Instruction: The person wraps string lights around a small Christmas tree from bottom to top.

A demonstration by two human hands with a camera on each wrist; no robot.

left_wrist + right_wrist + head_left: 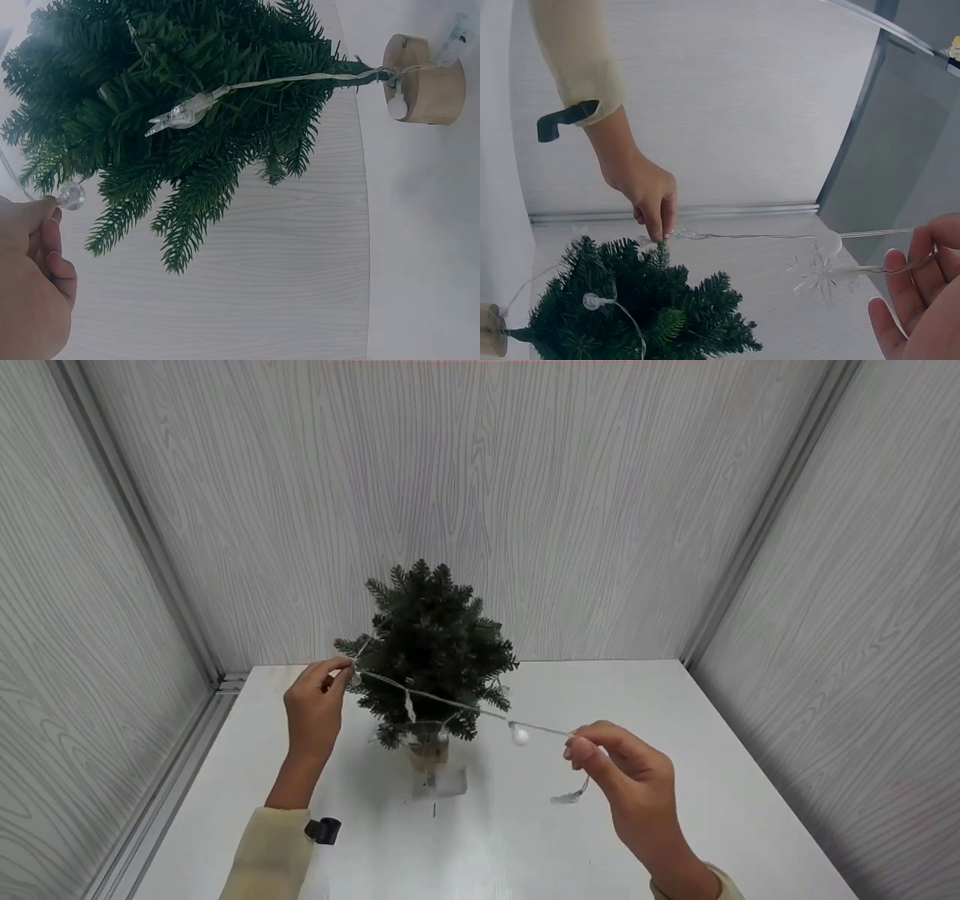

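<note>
A small green artificial Christmas tree (pixel 431 649) stands upright on a round wooden base (pixel 431 82). My left hand (pixel 315 709) pinches a string of lights at the tree's left side, close to a branch tip. From there the light string (pixel 457 703) runs across the front of the tree to my right hand (pixel 634 787), which pinches it out to the right. A round white bulb (pixel 520 735) hangs from this stretch. Below the right fingers dangles a clear snowflake ornament (pixel 823 277). More of the string, with a clear star-shaped piece (pixel 186 114), lies across the lower branches and is wound by the trunk.
A white table (pixel 525 840) carries the tree, with wood-grain panels (pixel 600 510) behind and at both sides. By the base sits a small clear box-like piece (pixel 451 780). A dark strap (pixel 324 831) juts from the left sleeve.
</note>
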